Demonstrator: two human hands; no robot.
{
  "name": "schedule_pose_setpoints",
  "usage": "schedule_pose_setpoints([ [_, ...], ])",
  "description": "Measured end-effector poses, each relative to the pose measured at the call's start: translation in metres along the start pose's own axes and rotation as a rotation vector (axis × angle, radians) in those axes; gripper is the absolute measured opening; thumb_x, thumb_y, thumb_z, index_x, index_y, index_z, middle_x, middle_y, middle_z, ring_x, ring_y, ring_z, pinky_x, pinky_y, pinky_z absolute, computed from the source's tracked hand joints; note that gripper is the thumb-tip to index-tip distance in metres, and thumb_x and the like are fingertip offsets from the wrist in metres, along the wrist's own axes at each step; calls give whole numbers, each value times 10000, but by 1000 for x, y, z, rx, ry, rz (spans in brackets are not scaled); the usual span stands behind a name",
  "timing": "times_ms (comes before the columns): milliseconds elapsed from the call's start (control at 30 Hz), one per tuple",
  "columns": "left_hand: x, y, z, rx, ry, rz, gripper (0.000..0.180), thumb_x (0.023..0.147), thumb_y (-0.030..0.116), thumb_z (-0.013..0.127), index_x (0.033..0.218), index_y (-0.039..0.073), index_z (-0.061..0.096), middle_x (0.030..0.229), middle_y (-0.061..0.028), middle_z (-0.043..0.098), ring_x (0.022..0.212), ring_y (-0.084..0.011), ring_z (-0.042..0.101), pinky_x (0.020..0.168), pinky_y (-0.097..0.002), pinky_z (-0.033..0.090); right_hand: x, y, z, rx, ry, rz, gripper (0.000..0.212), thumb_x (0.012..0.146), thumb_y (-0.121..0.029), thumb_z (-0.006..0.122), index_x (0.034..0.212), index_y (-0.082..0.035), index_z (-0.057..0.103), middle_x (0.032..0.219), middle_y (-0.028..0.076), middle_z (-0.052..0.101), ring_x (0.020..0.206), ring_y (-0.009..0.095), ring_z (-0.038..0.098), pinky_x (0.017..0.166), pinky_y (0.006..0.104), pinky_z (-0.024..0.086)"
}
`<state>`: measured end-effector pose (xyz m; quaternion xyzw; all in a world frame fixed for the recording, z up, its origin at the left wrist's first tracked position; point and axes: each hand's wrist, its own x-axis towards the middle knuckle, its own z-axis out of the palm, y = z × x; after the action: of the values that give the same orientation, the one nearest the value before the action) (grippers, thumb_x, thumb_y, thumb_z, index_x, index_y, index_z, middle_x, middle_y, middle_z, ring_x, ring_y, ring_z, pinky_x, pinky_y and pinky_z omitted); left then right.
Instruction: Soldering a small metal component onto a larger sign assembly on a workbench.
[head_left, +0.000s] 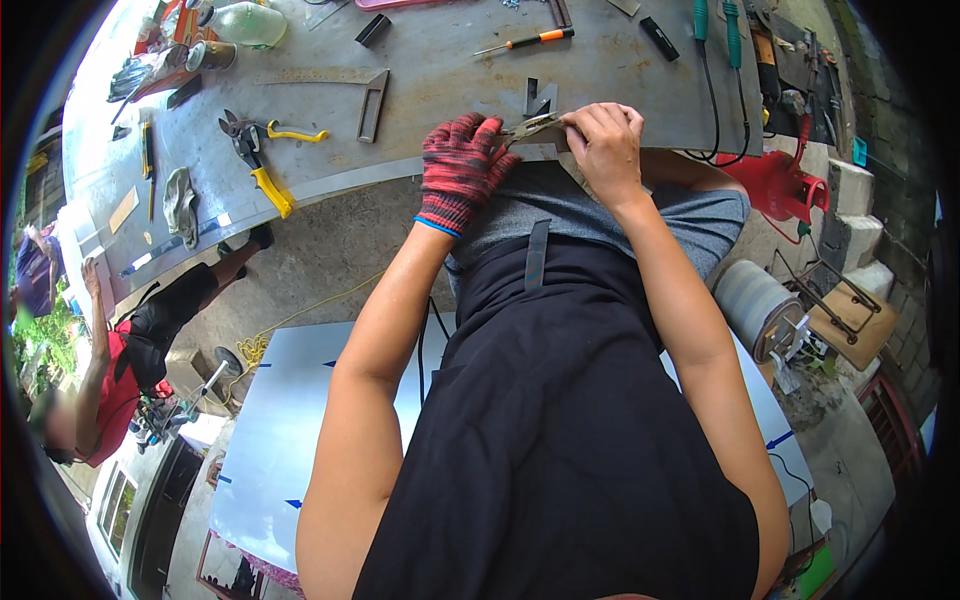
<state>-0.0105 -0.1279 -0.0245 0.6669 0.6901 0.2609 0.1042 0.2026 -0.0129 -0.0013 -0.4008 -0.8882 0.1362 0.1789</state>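
Lying near gloved left hand (pixel 462 170), metal square (pixel 375 82), yellow-handled snips (pixel 247 147)

Bright daylight glares off the left end of the table (pixel 610 85). Fisheye distortion bows straight edges (corners go black).

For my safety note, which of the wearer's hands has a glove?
The left hand, gloved in red and black knit; the right hand is bare.
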Motion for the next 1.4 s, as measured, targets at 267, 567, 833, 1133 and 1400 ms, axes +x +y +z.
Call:
schedule_pose_setpoints([
  [267, 1, 3, -1, 40, -18, -21, 534, 826, 371, 787, 1293, 138, 675, 1163, -137, 663, 1065, -357, 620, 939, -501, 477, 2, 0, -4, 28, -27, 0, 110, 849, -133, 760, 957, -146, 744, 951, -2, 701, 1025, 205, 642, 1015, 426, 372],
  [567, 1, 4, 3, 39, -21, -78, 516, 836, 377, 782, 1305, 183, 688, 1130, -104, 658, 1056, -325, 615, 943, -482, 452, 9, 1, -16, 93, -122, 28, 152, 861, -148, 770, 1012, -141, 757, 966, -1, 715, 1037, 222, 644, 1005, 426, 396],
  [833, -4, 0, 11, 102, 2, -40, 509, 821, 357, 781, 1292, 199, 669, 1168, -88, 610, 1066, -309, 588, 937, -481, 435, 28, 12, -21, 327, -315, 208, 156, 942, -143, 715, 1052, -65, 792, 973, 95, 764, 964, 286, 673, 887, 397, 515],
  [1133, -2, 6, 7, 80, -31, -84, 597, 824, 316, 782, 1401, 272, 637, 1190, -67, 574, 1085, -285, 579, 938, -468, 437, 60, 9, -17, 316, -541, 463, 184, 913, -211, 750, 1031, -81, 804, 960, 114, 791, 900, 303, 736, 948, 411, 501],
  [1400, -1, 12, 3, 66, -30, -129, 576, 829, 310, 786, 1387, 274, 649, 1179, -72, 585, 1083, -289, 583, 944, -467, 443, 56, 12, -33, 434, -615, 462, 223, 902, -196, 759, 1082, -71, 803, 984, 157, 787, 940, 277, 756, 900, 395, 569],
])
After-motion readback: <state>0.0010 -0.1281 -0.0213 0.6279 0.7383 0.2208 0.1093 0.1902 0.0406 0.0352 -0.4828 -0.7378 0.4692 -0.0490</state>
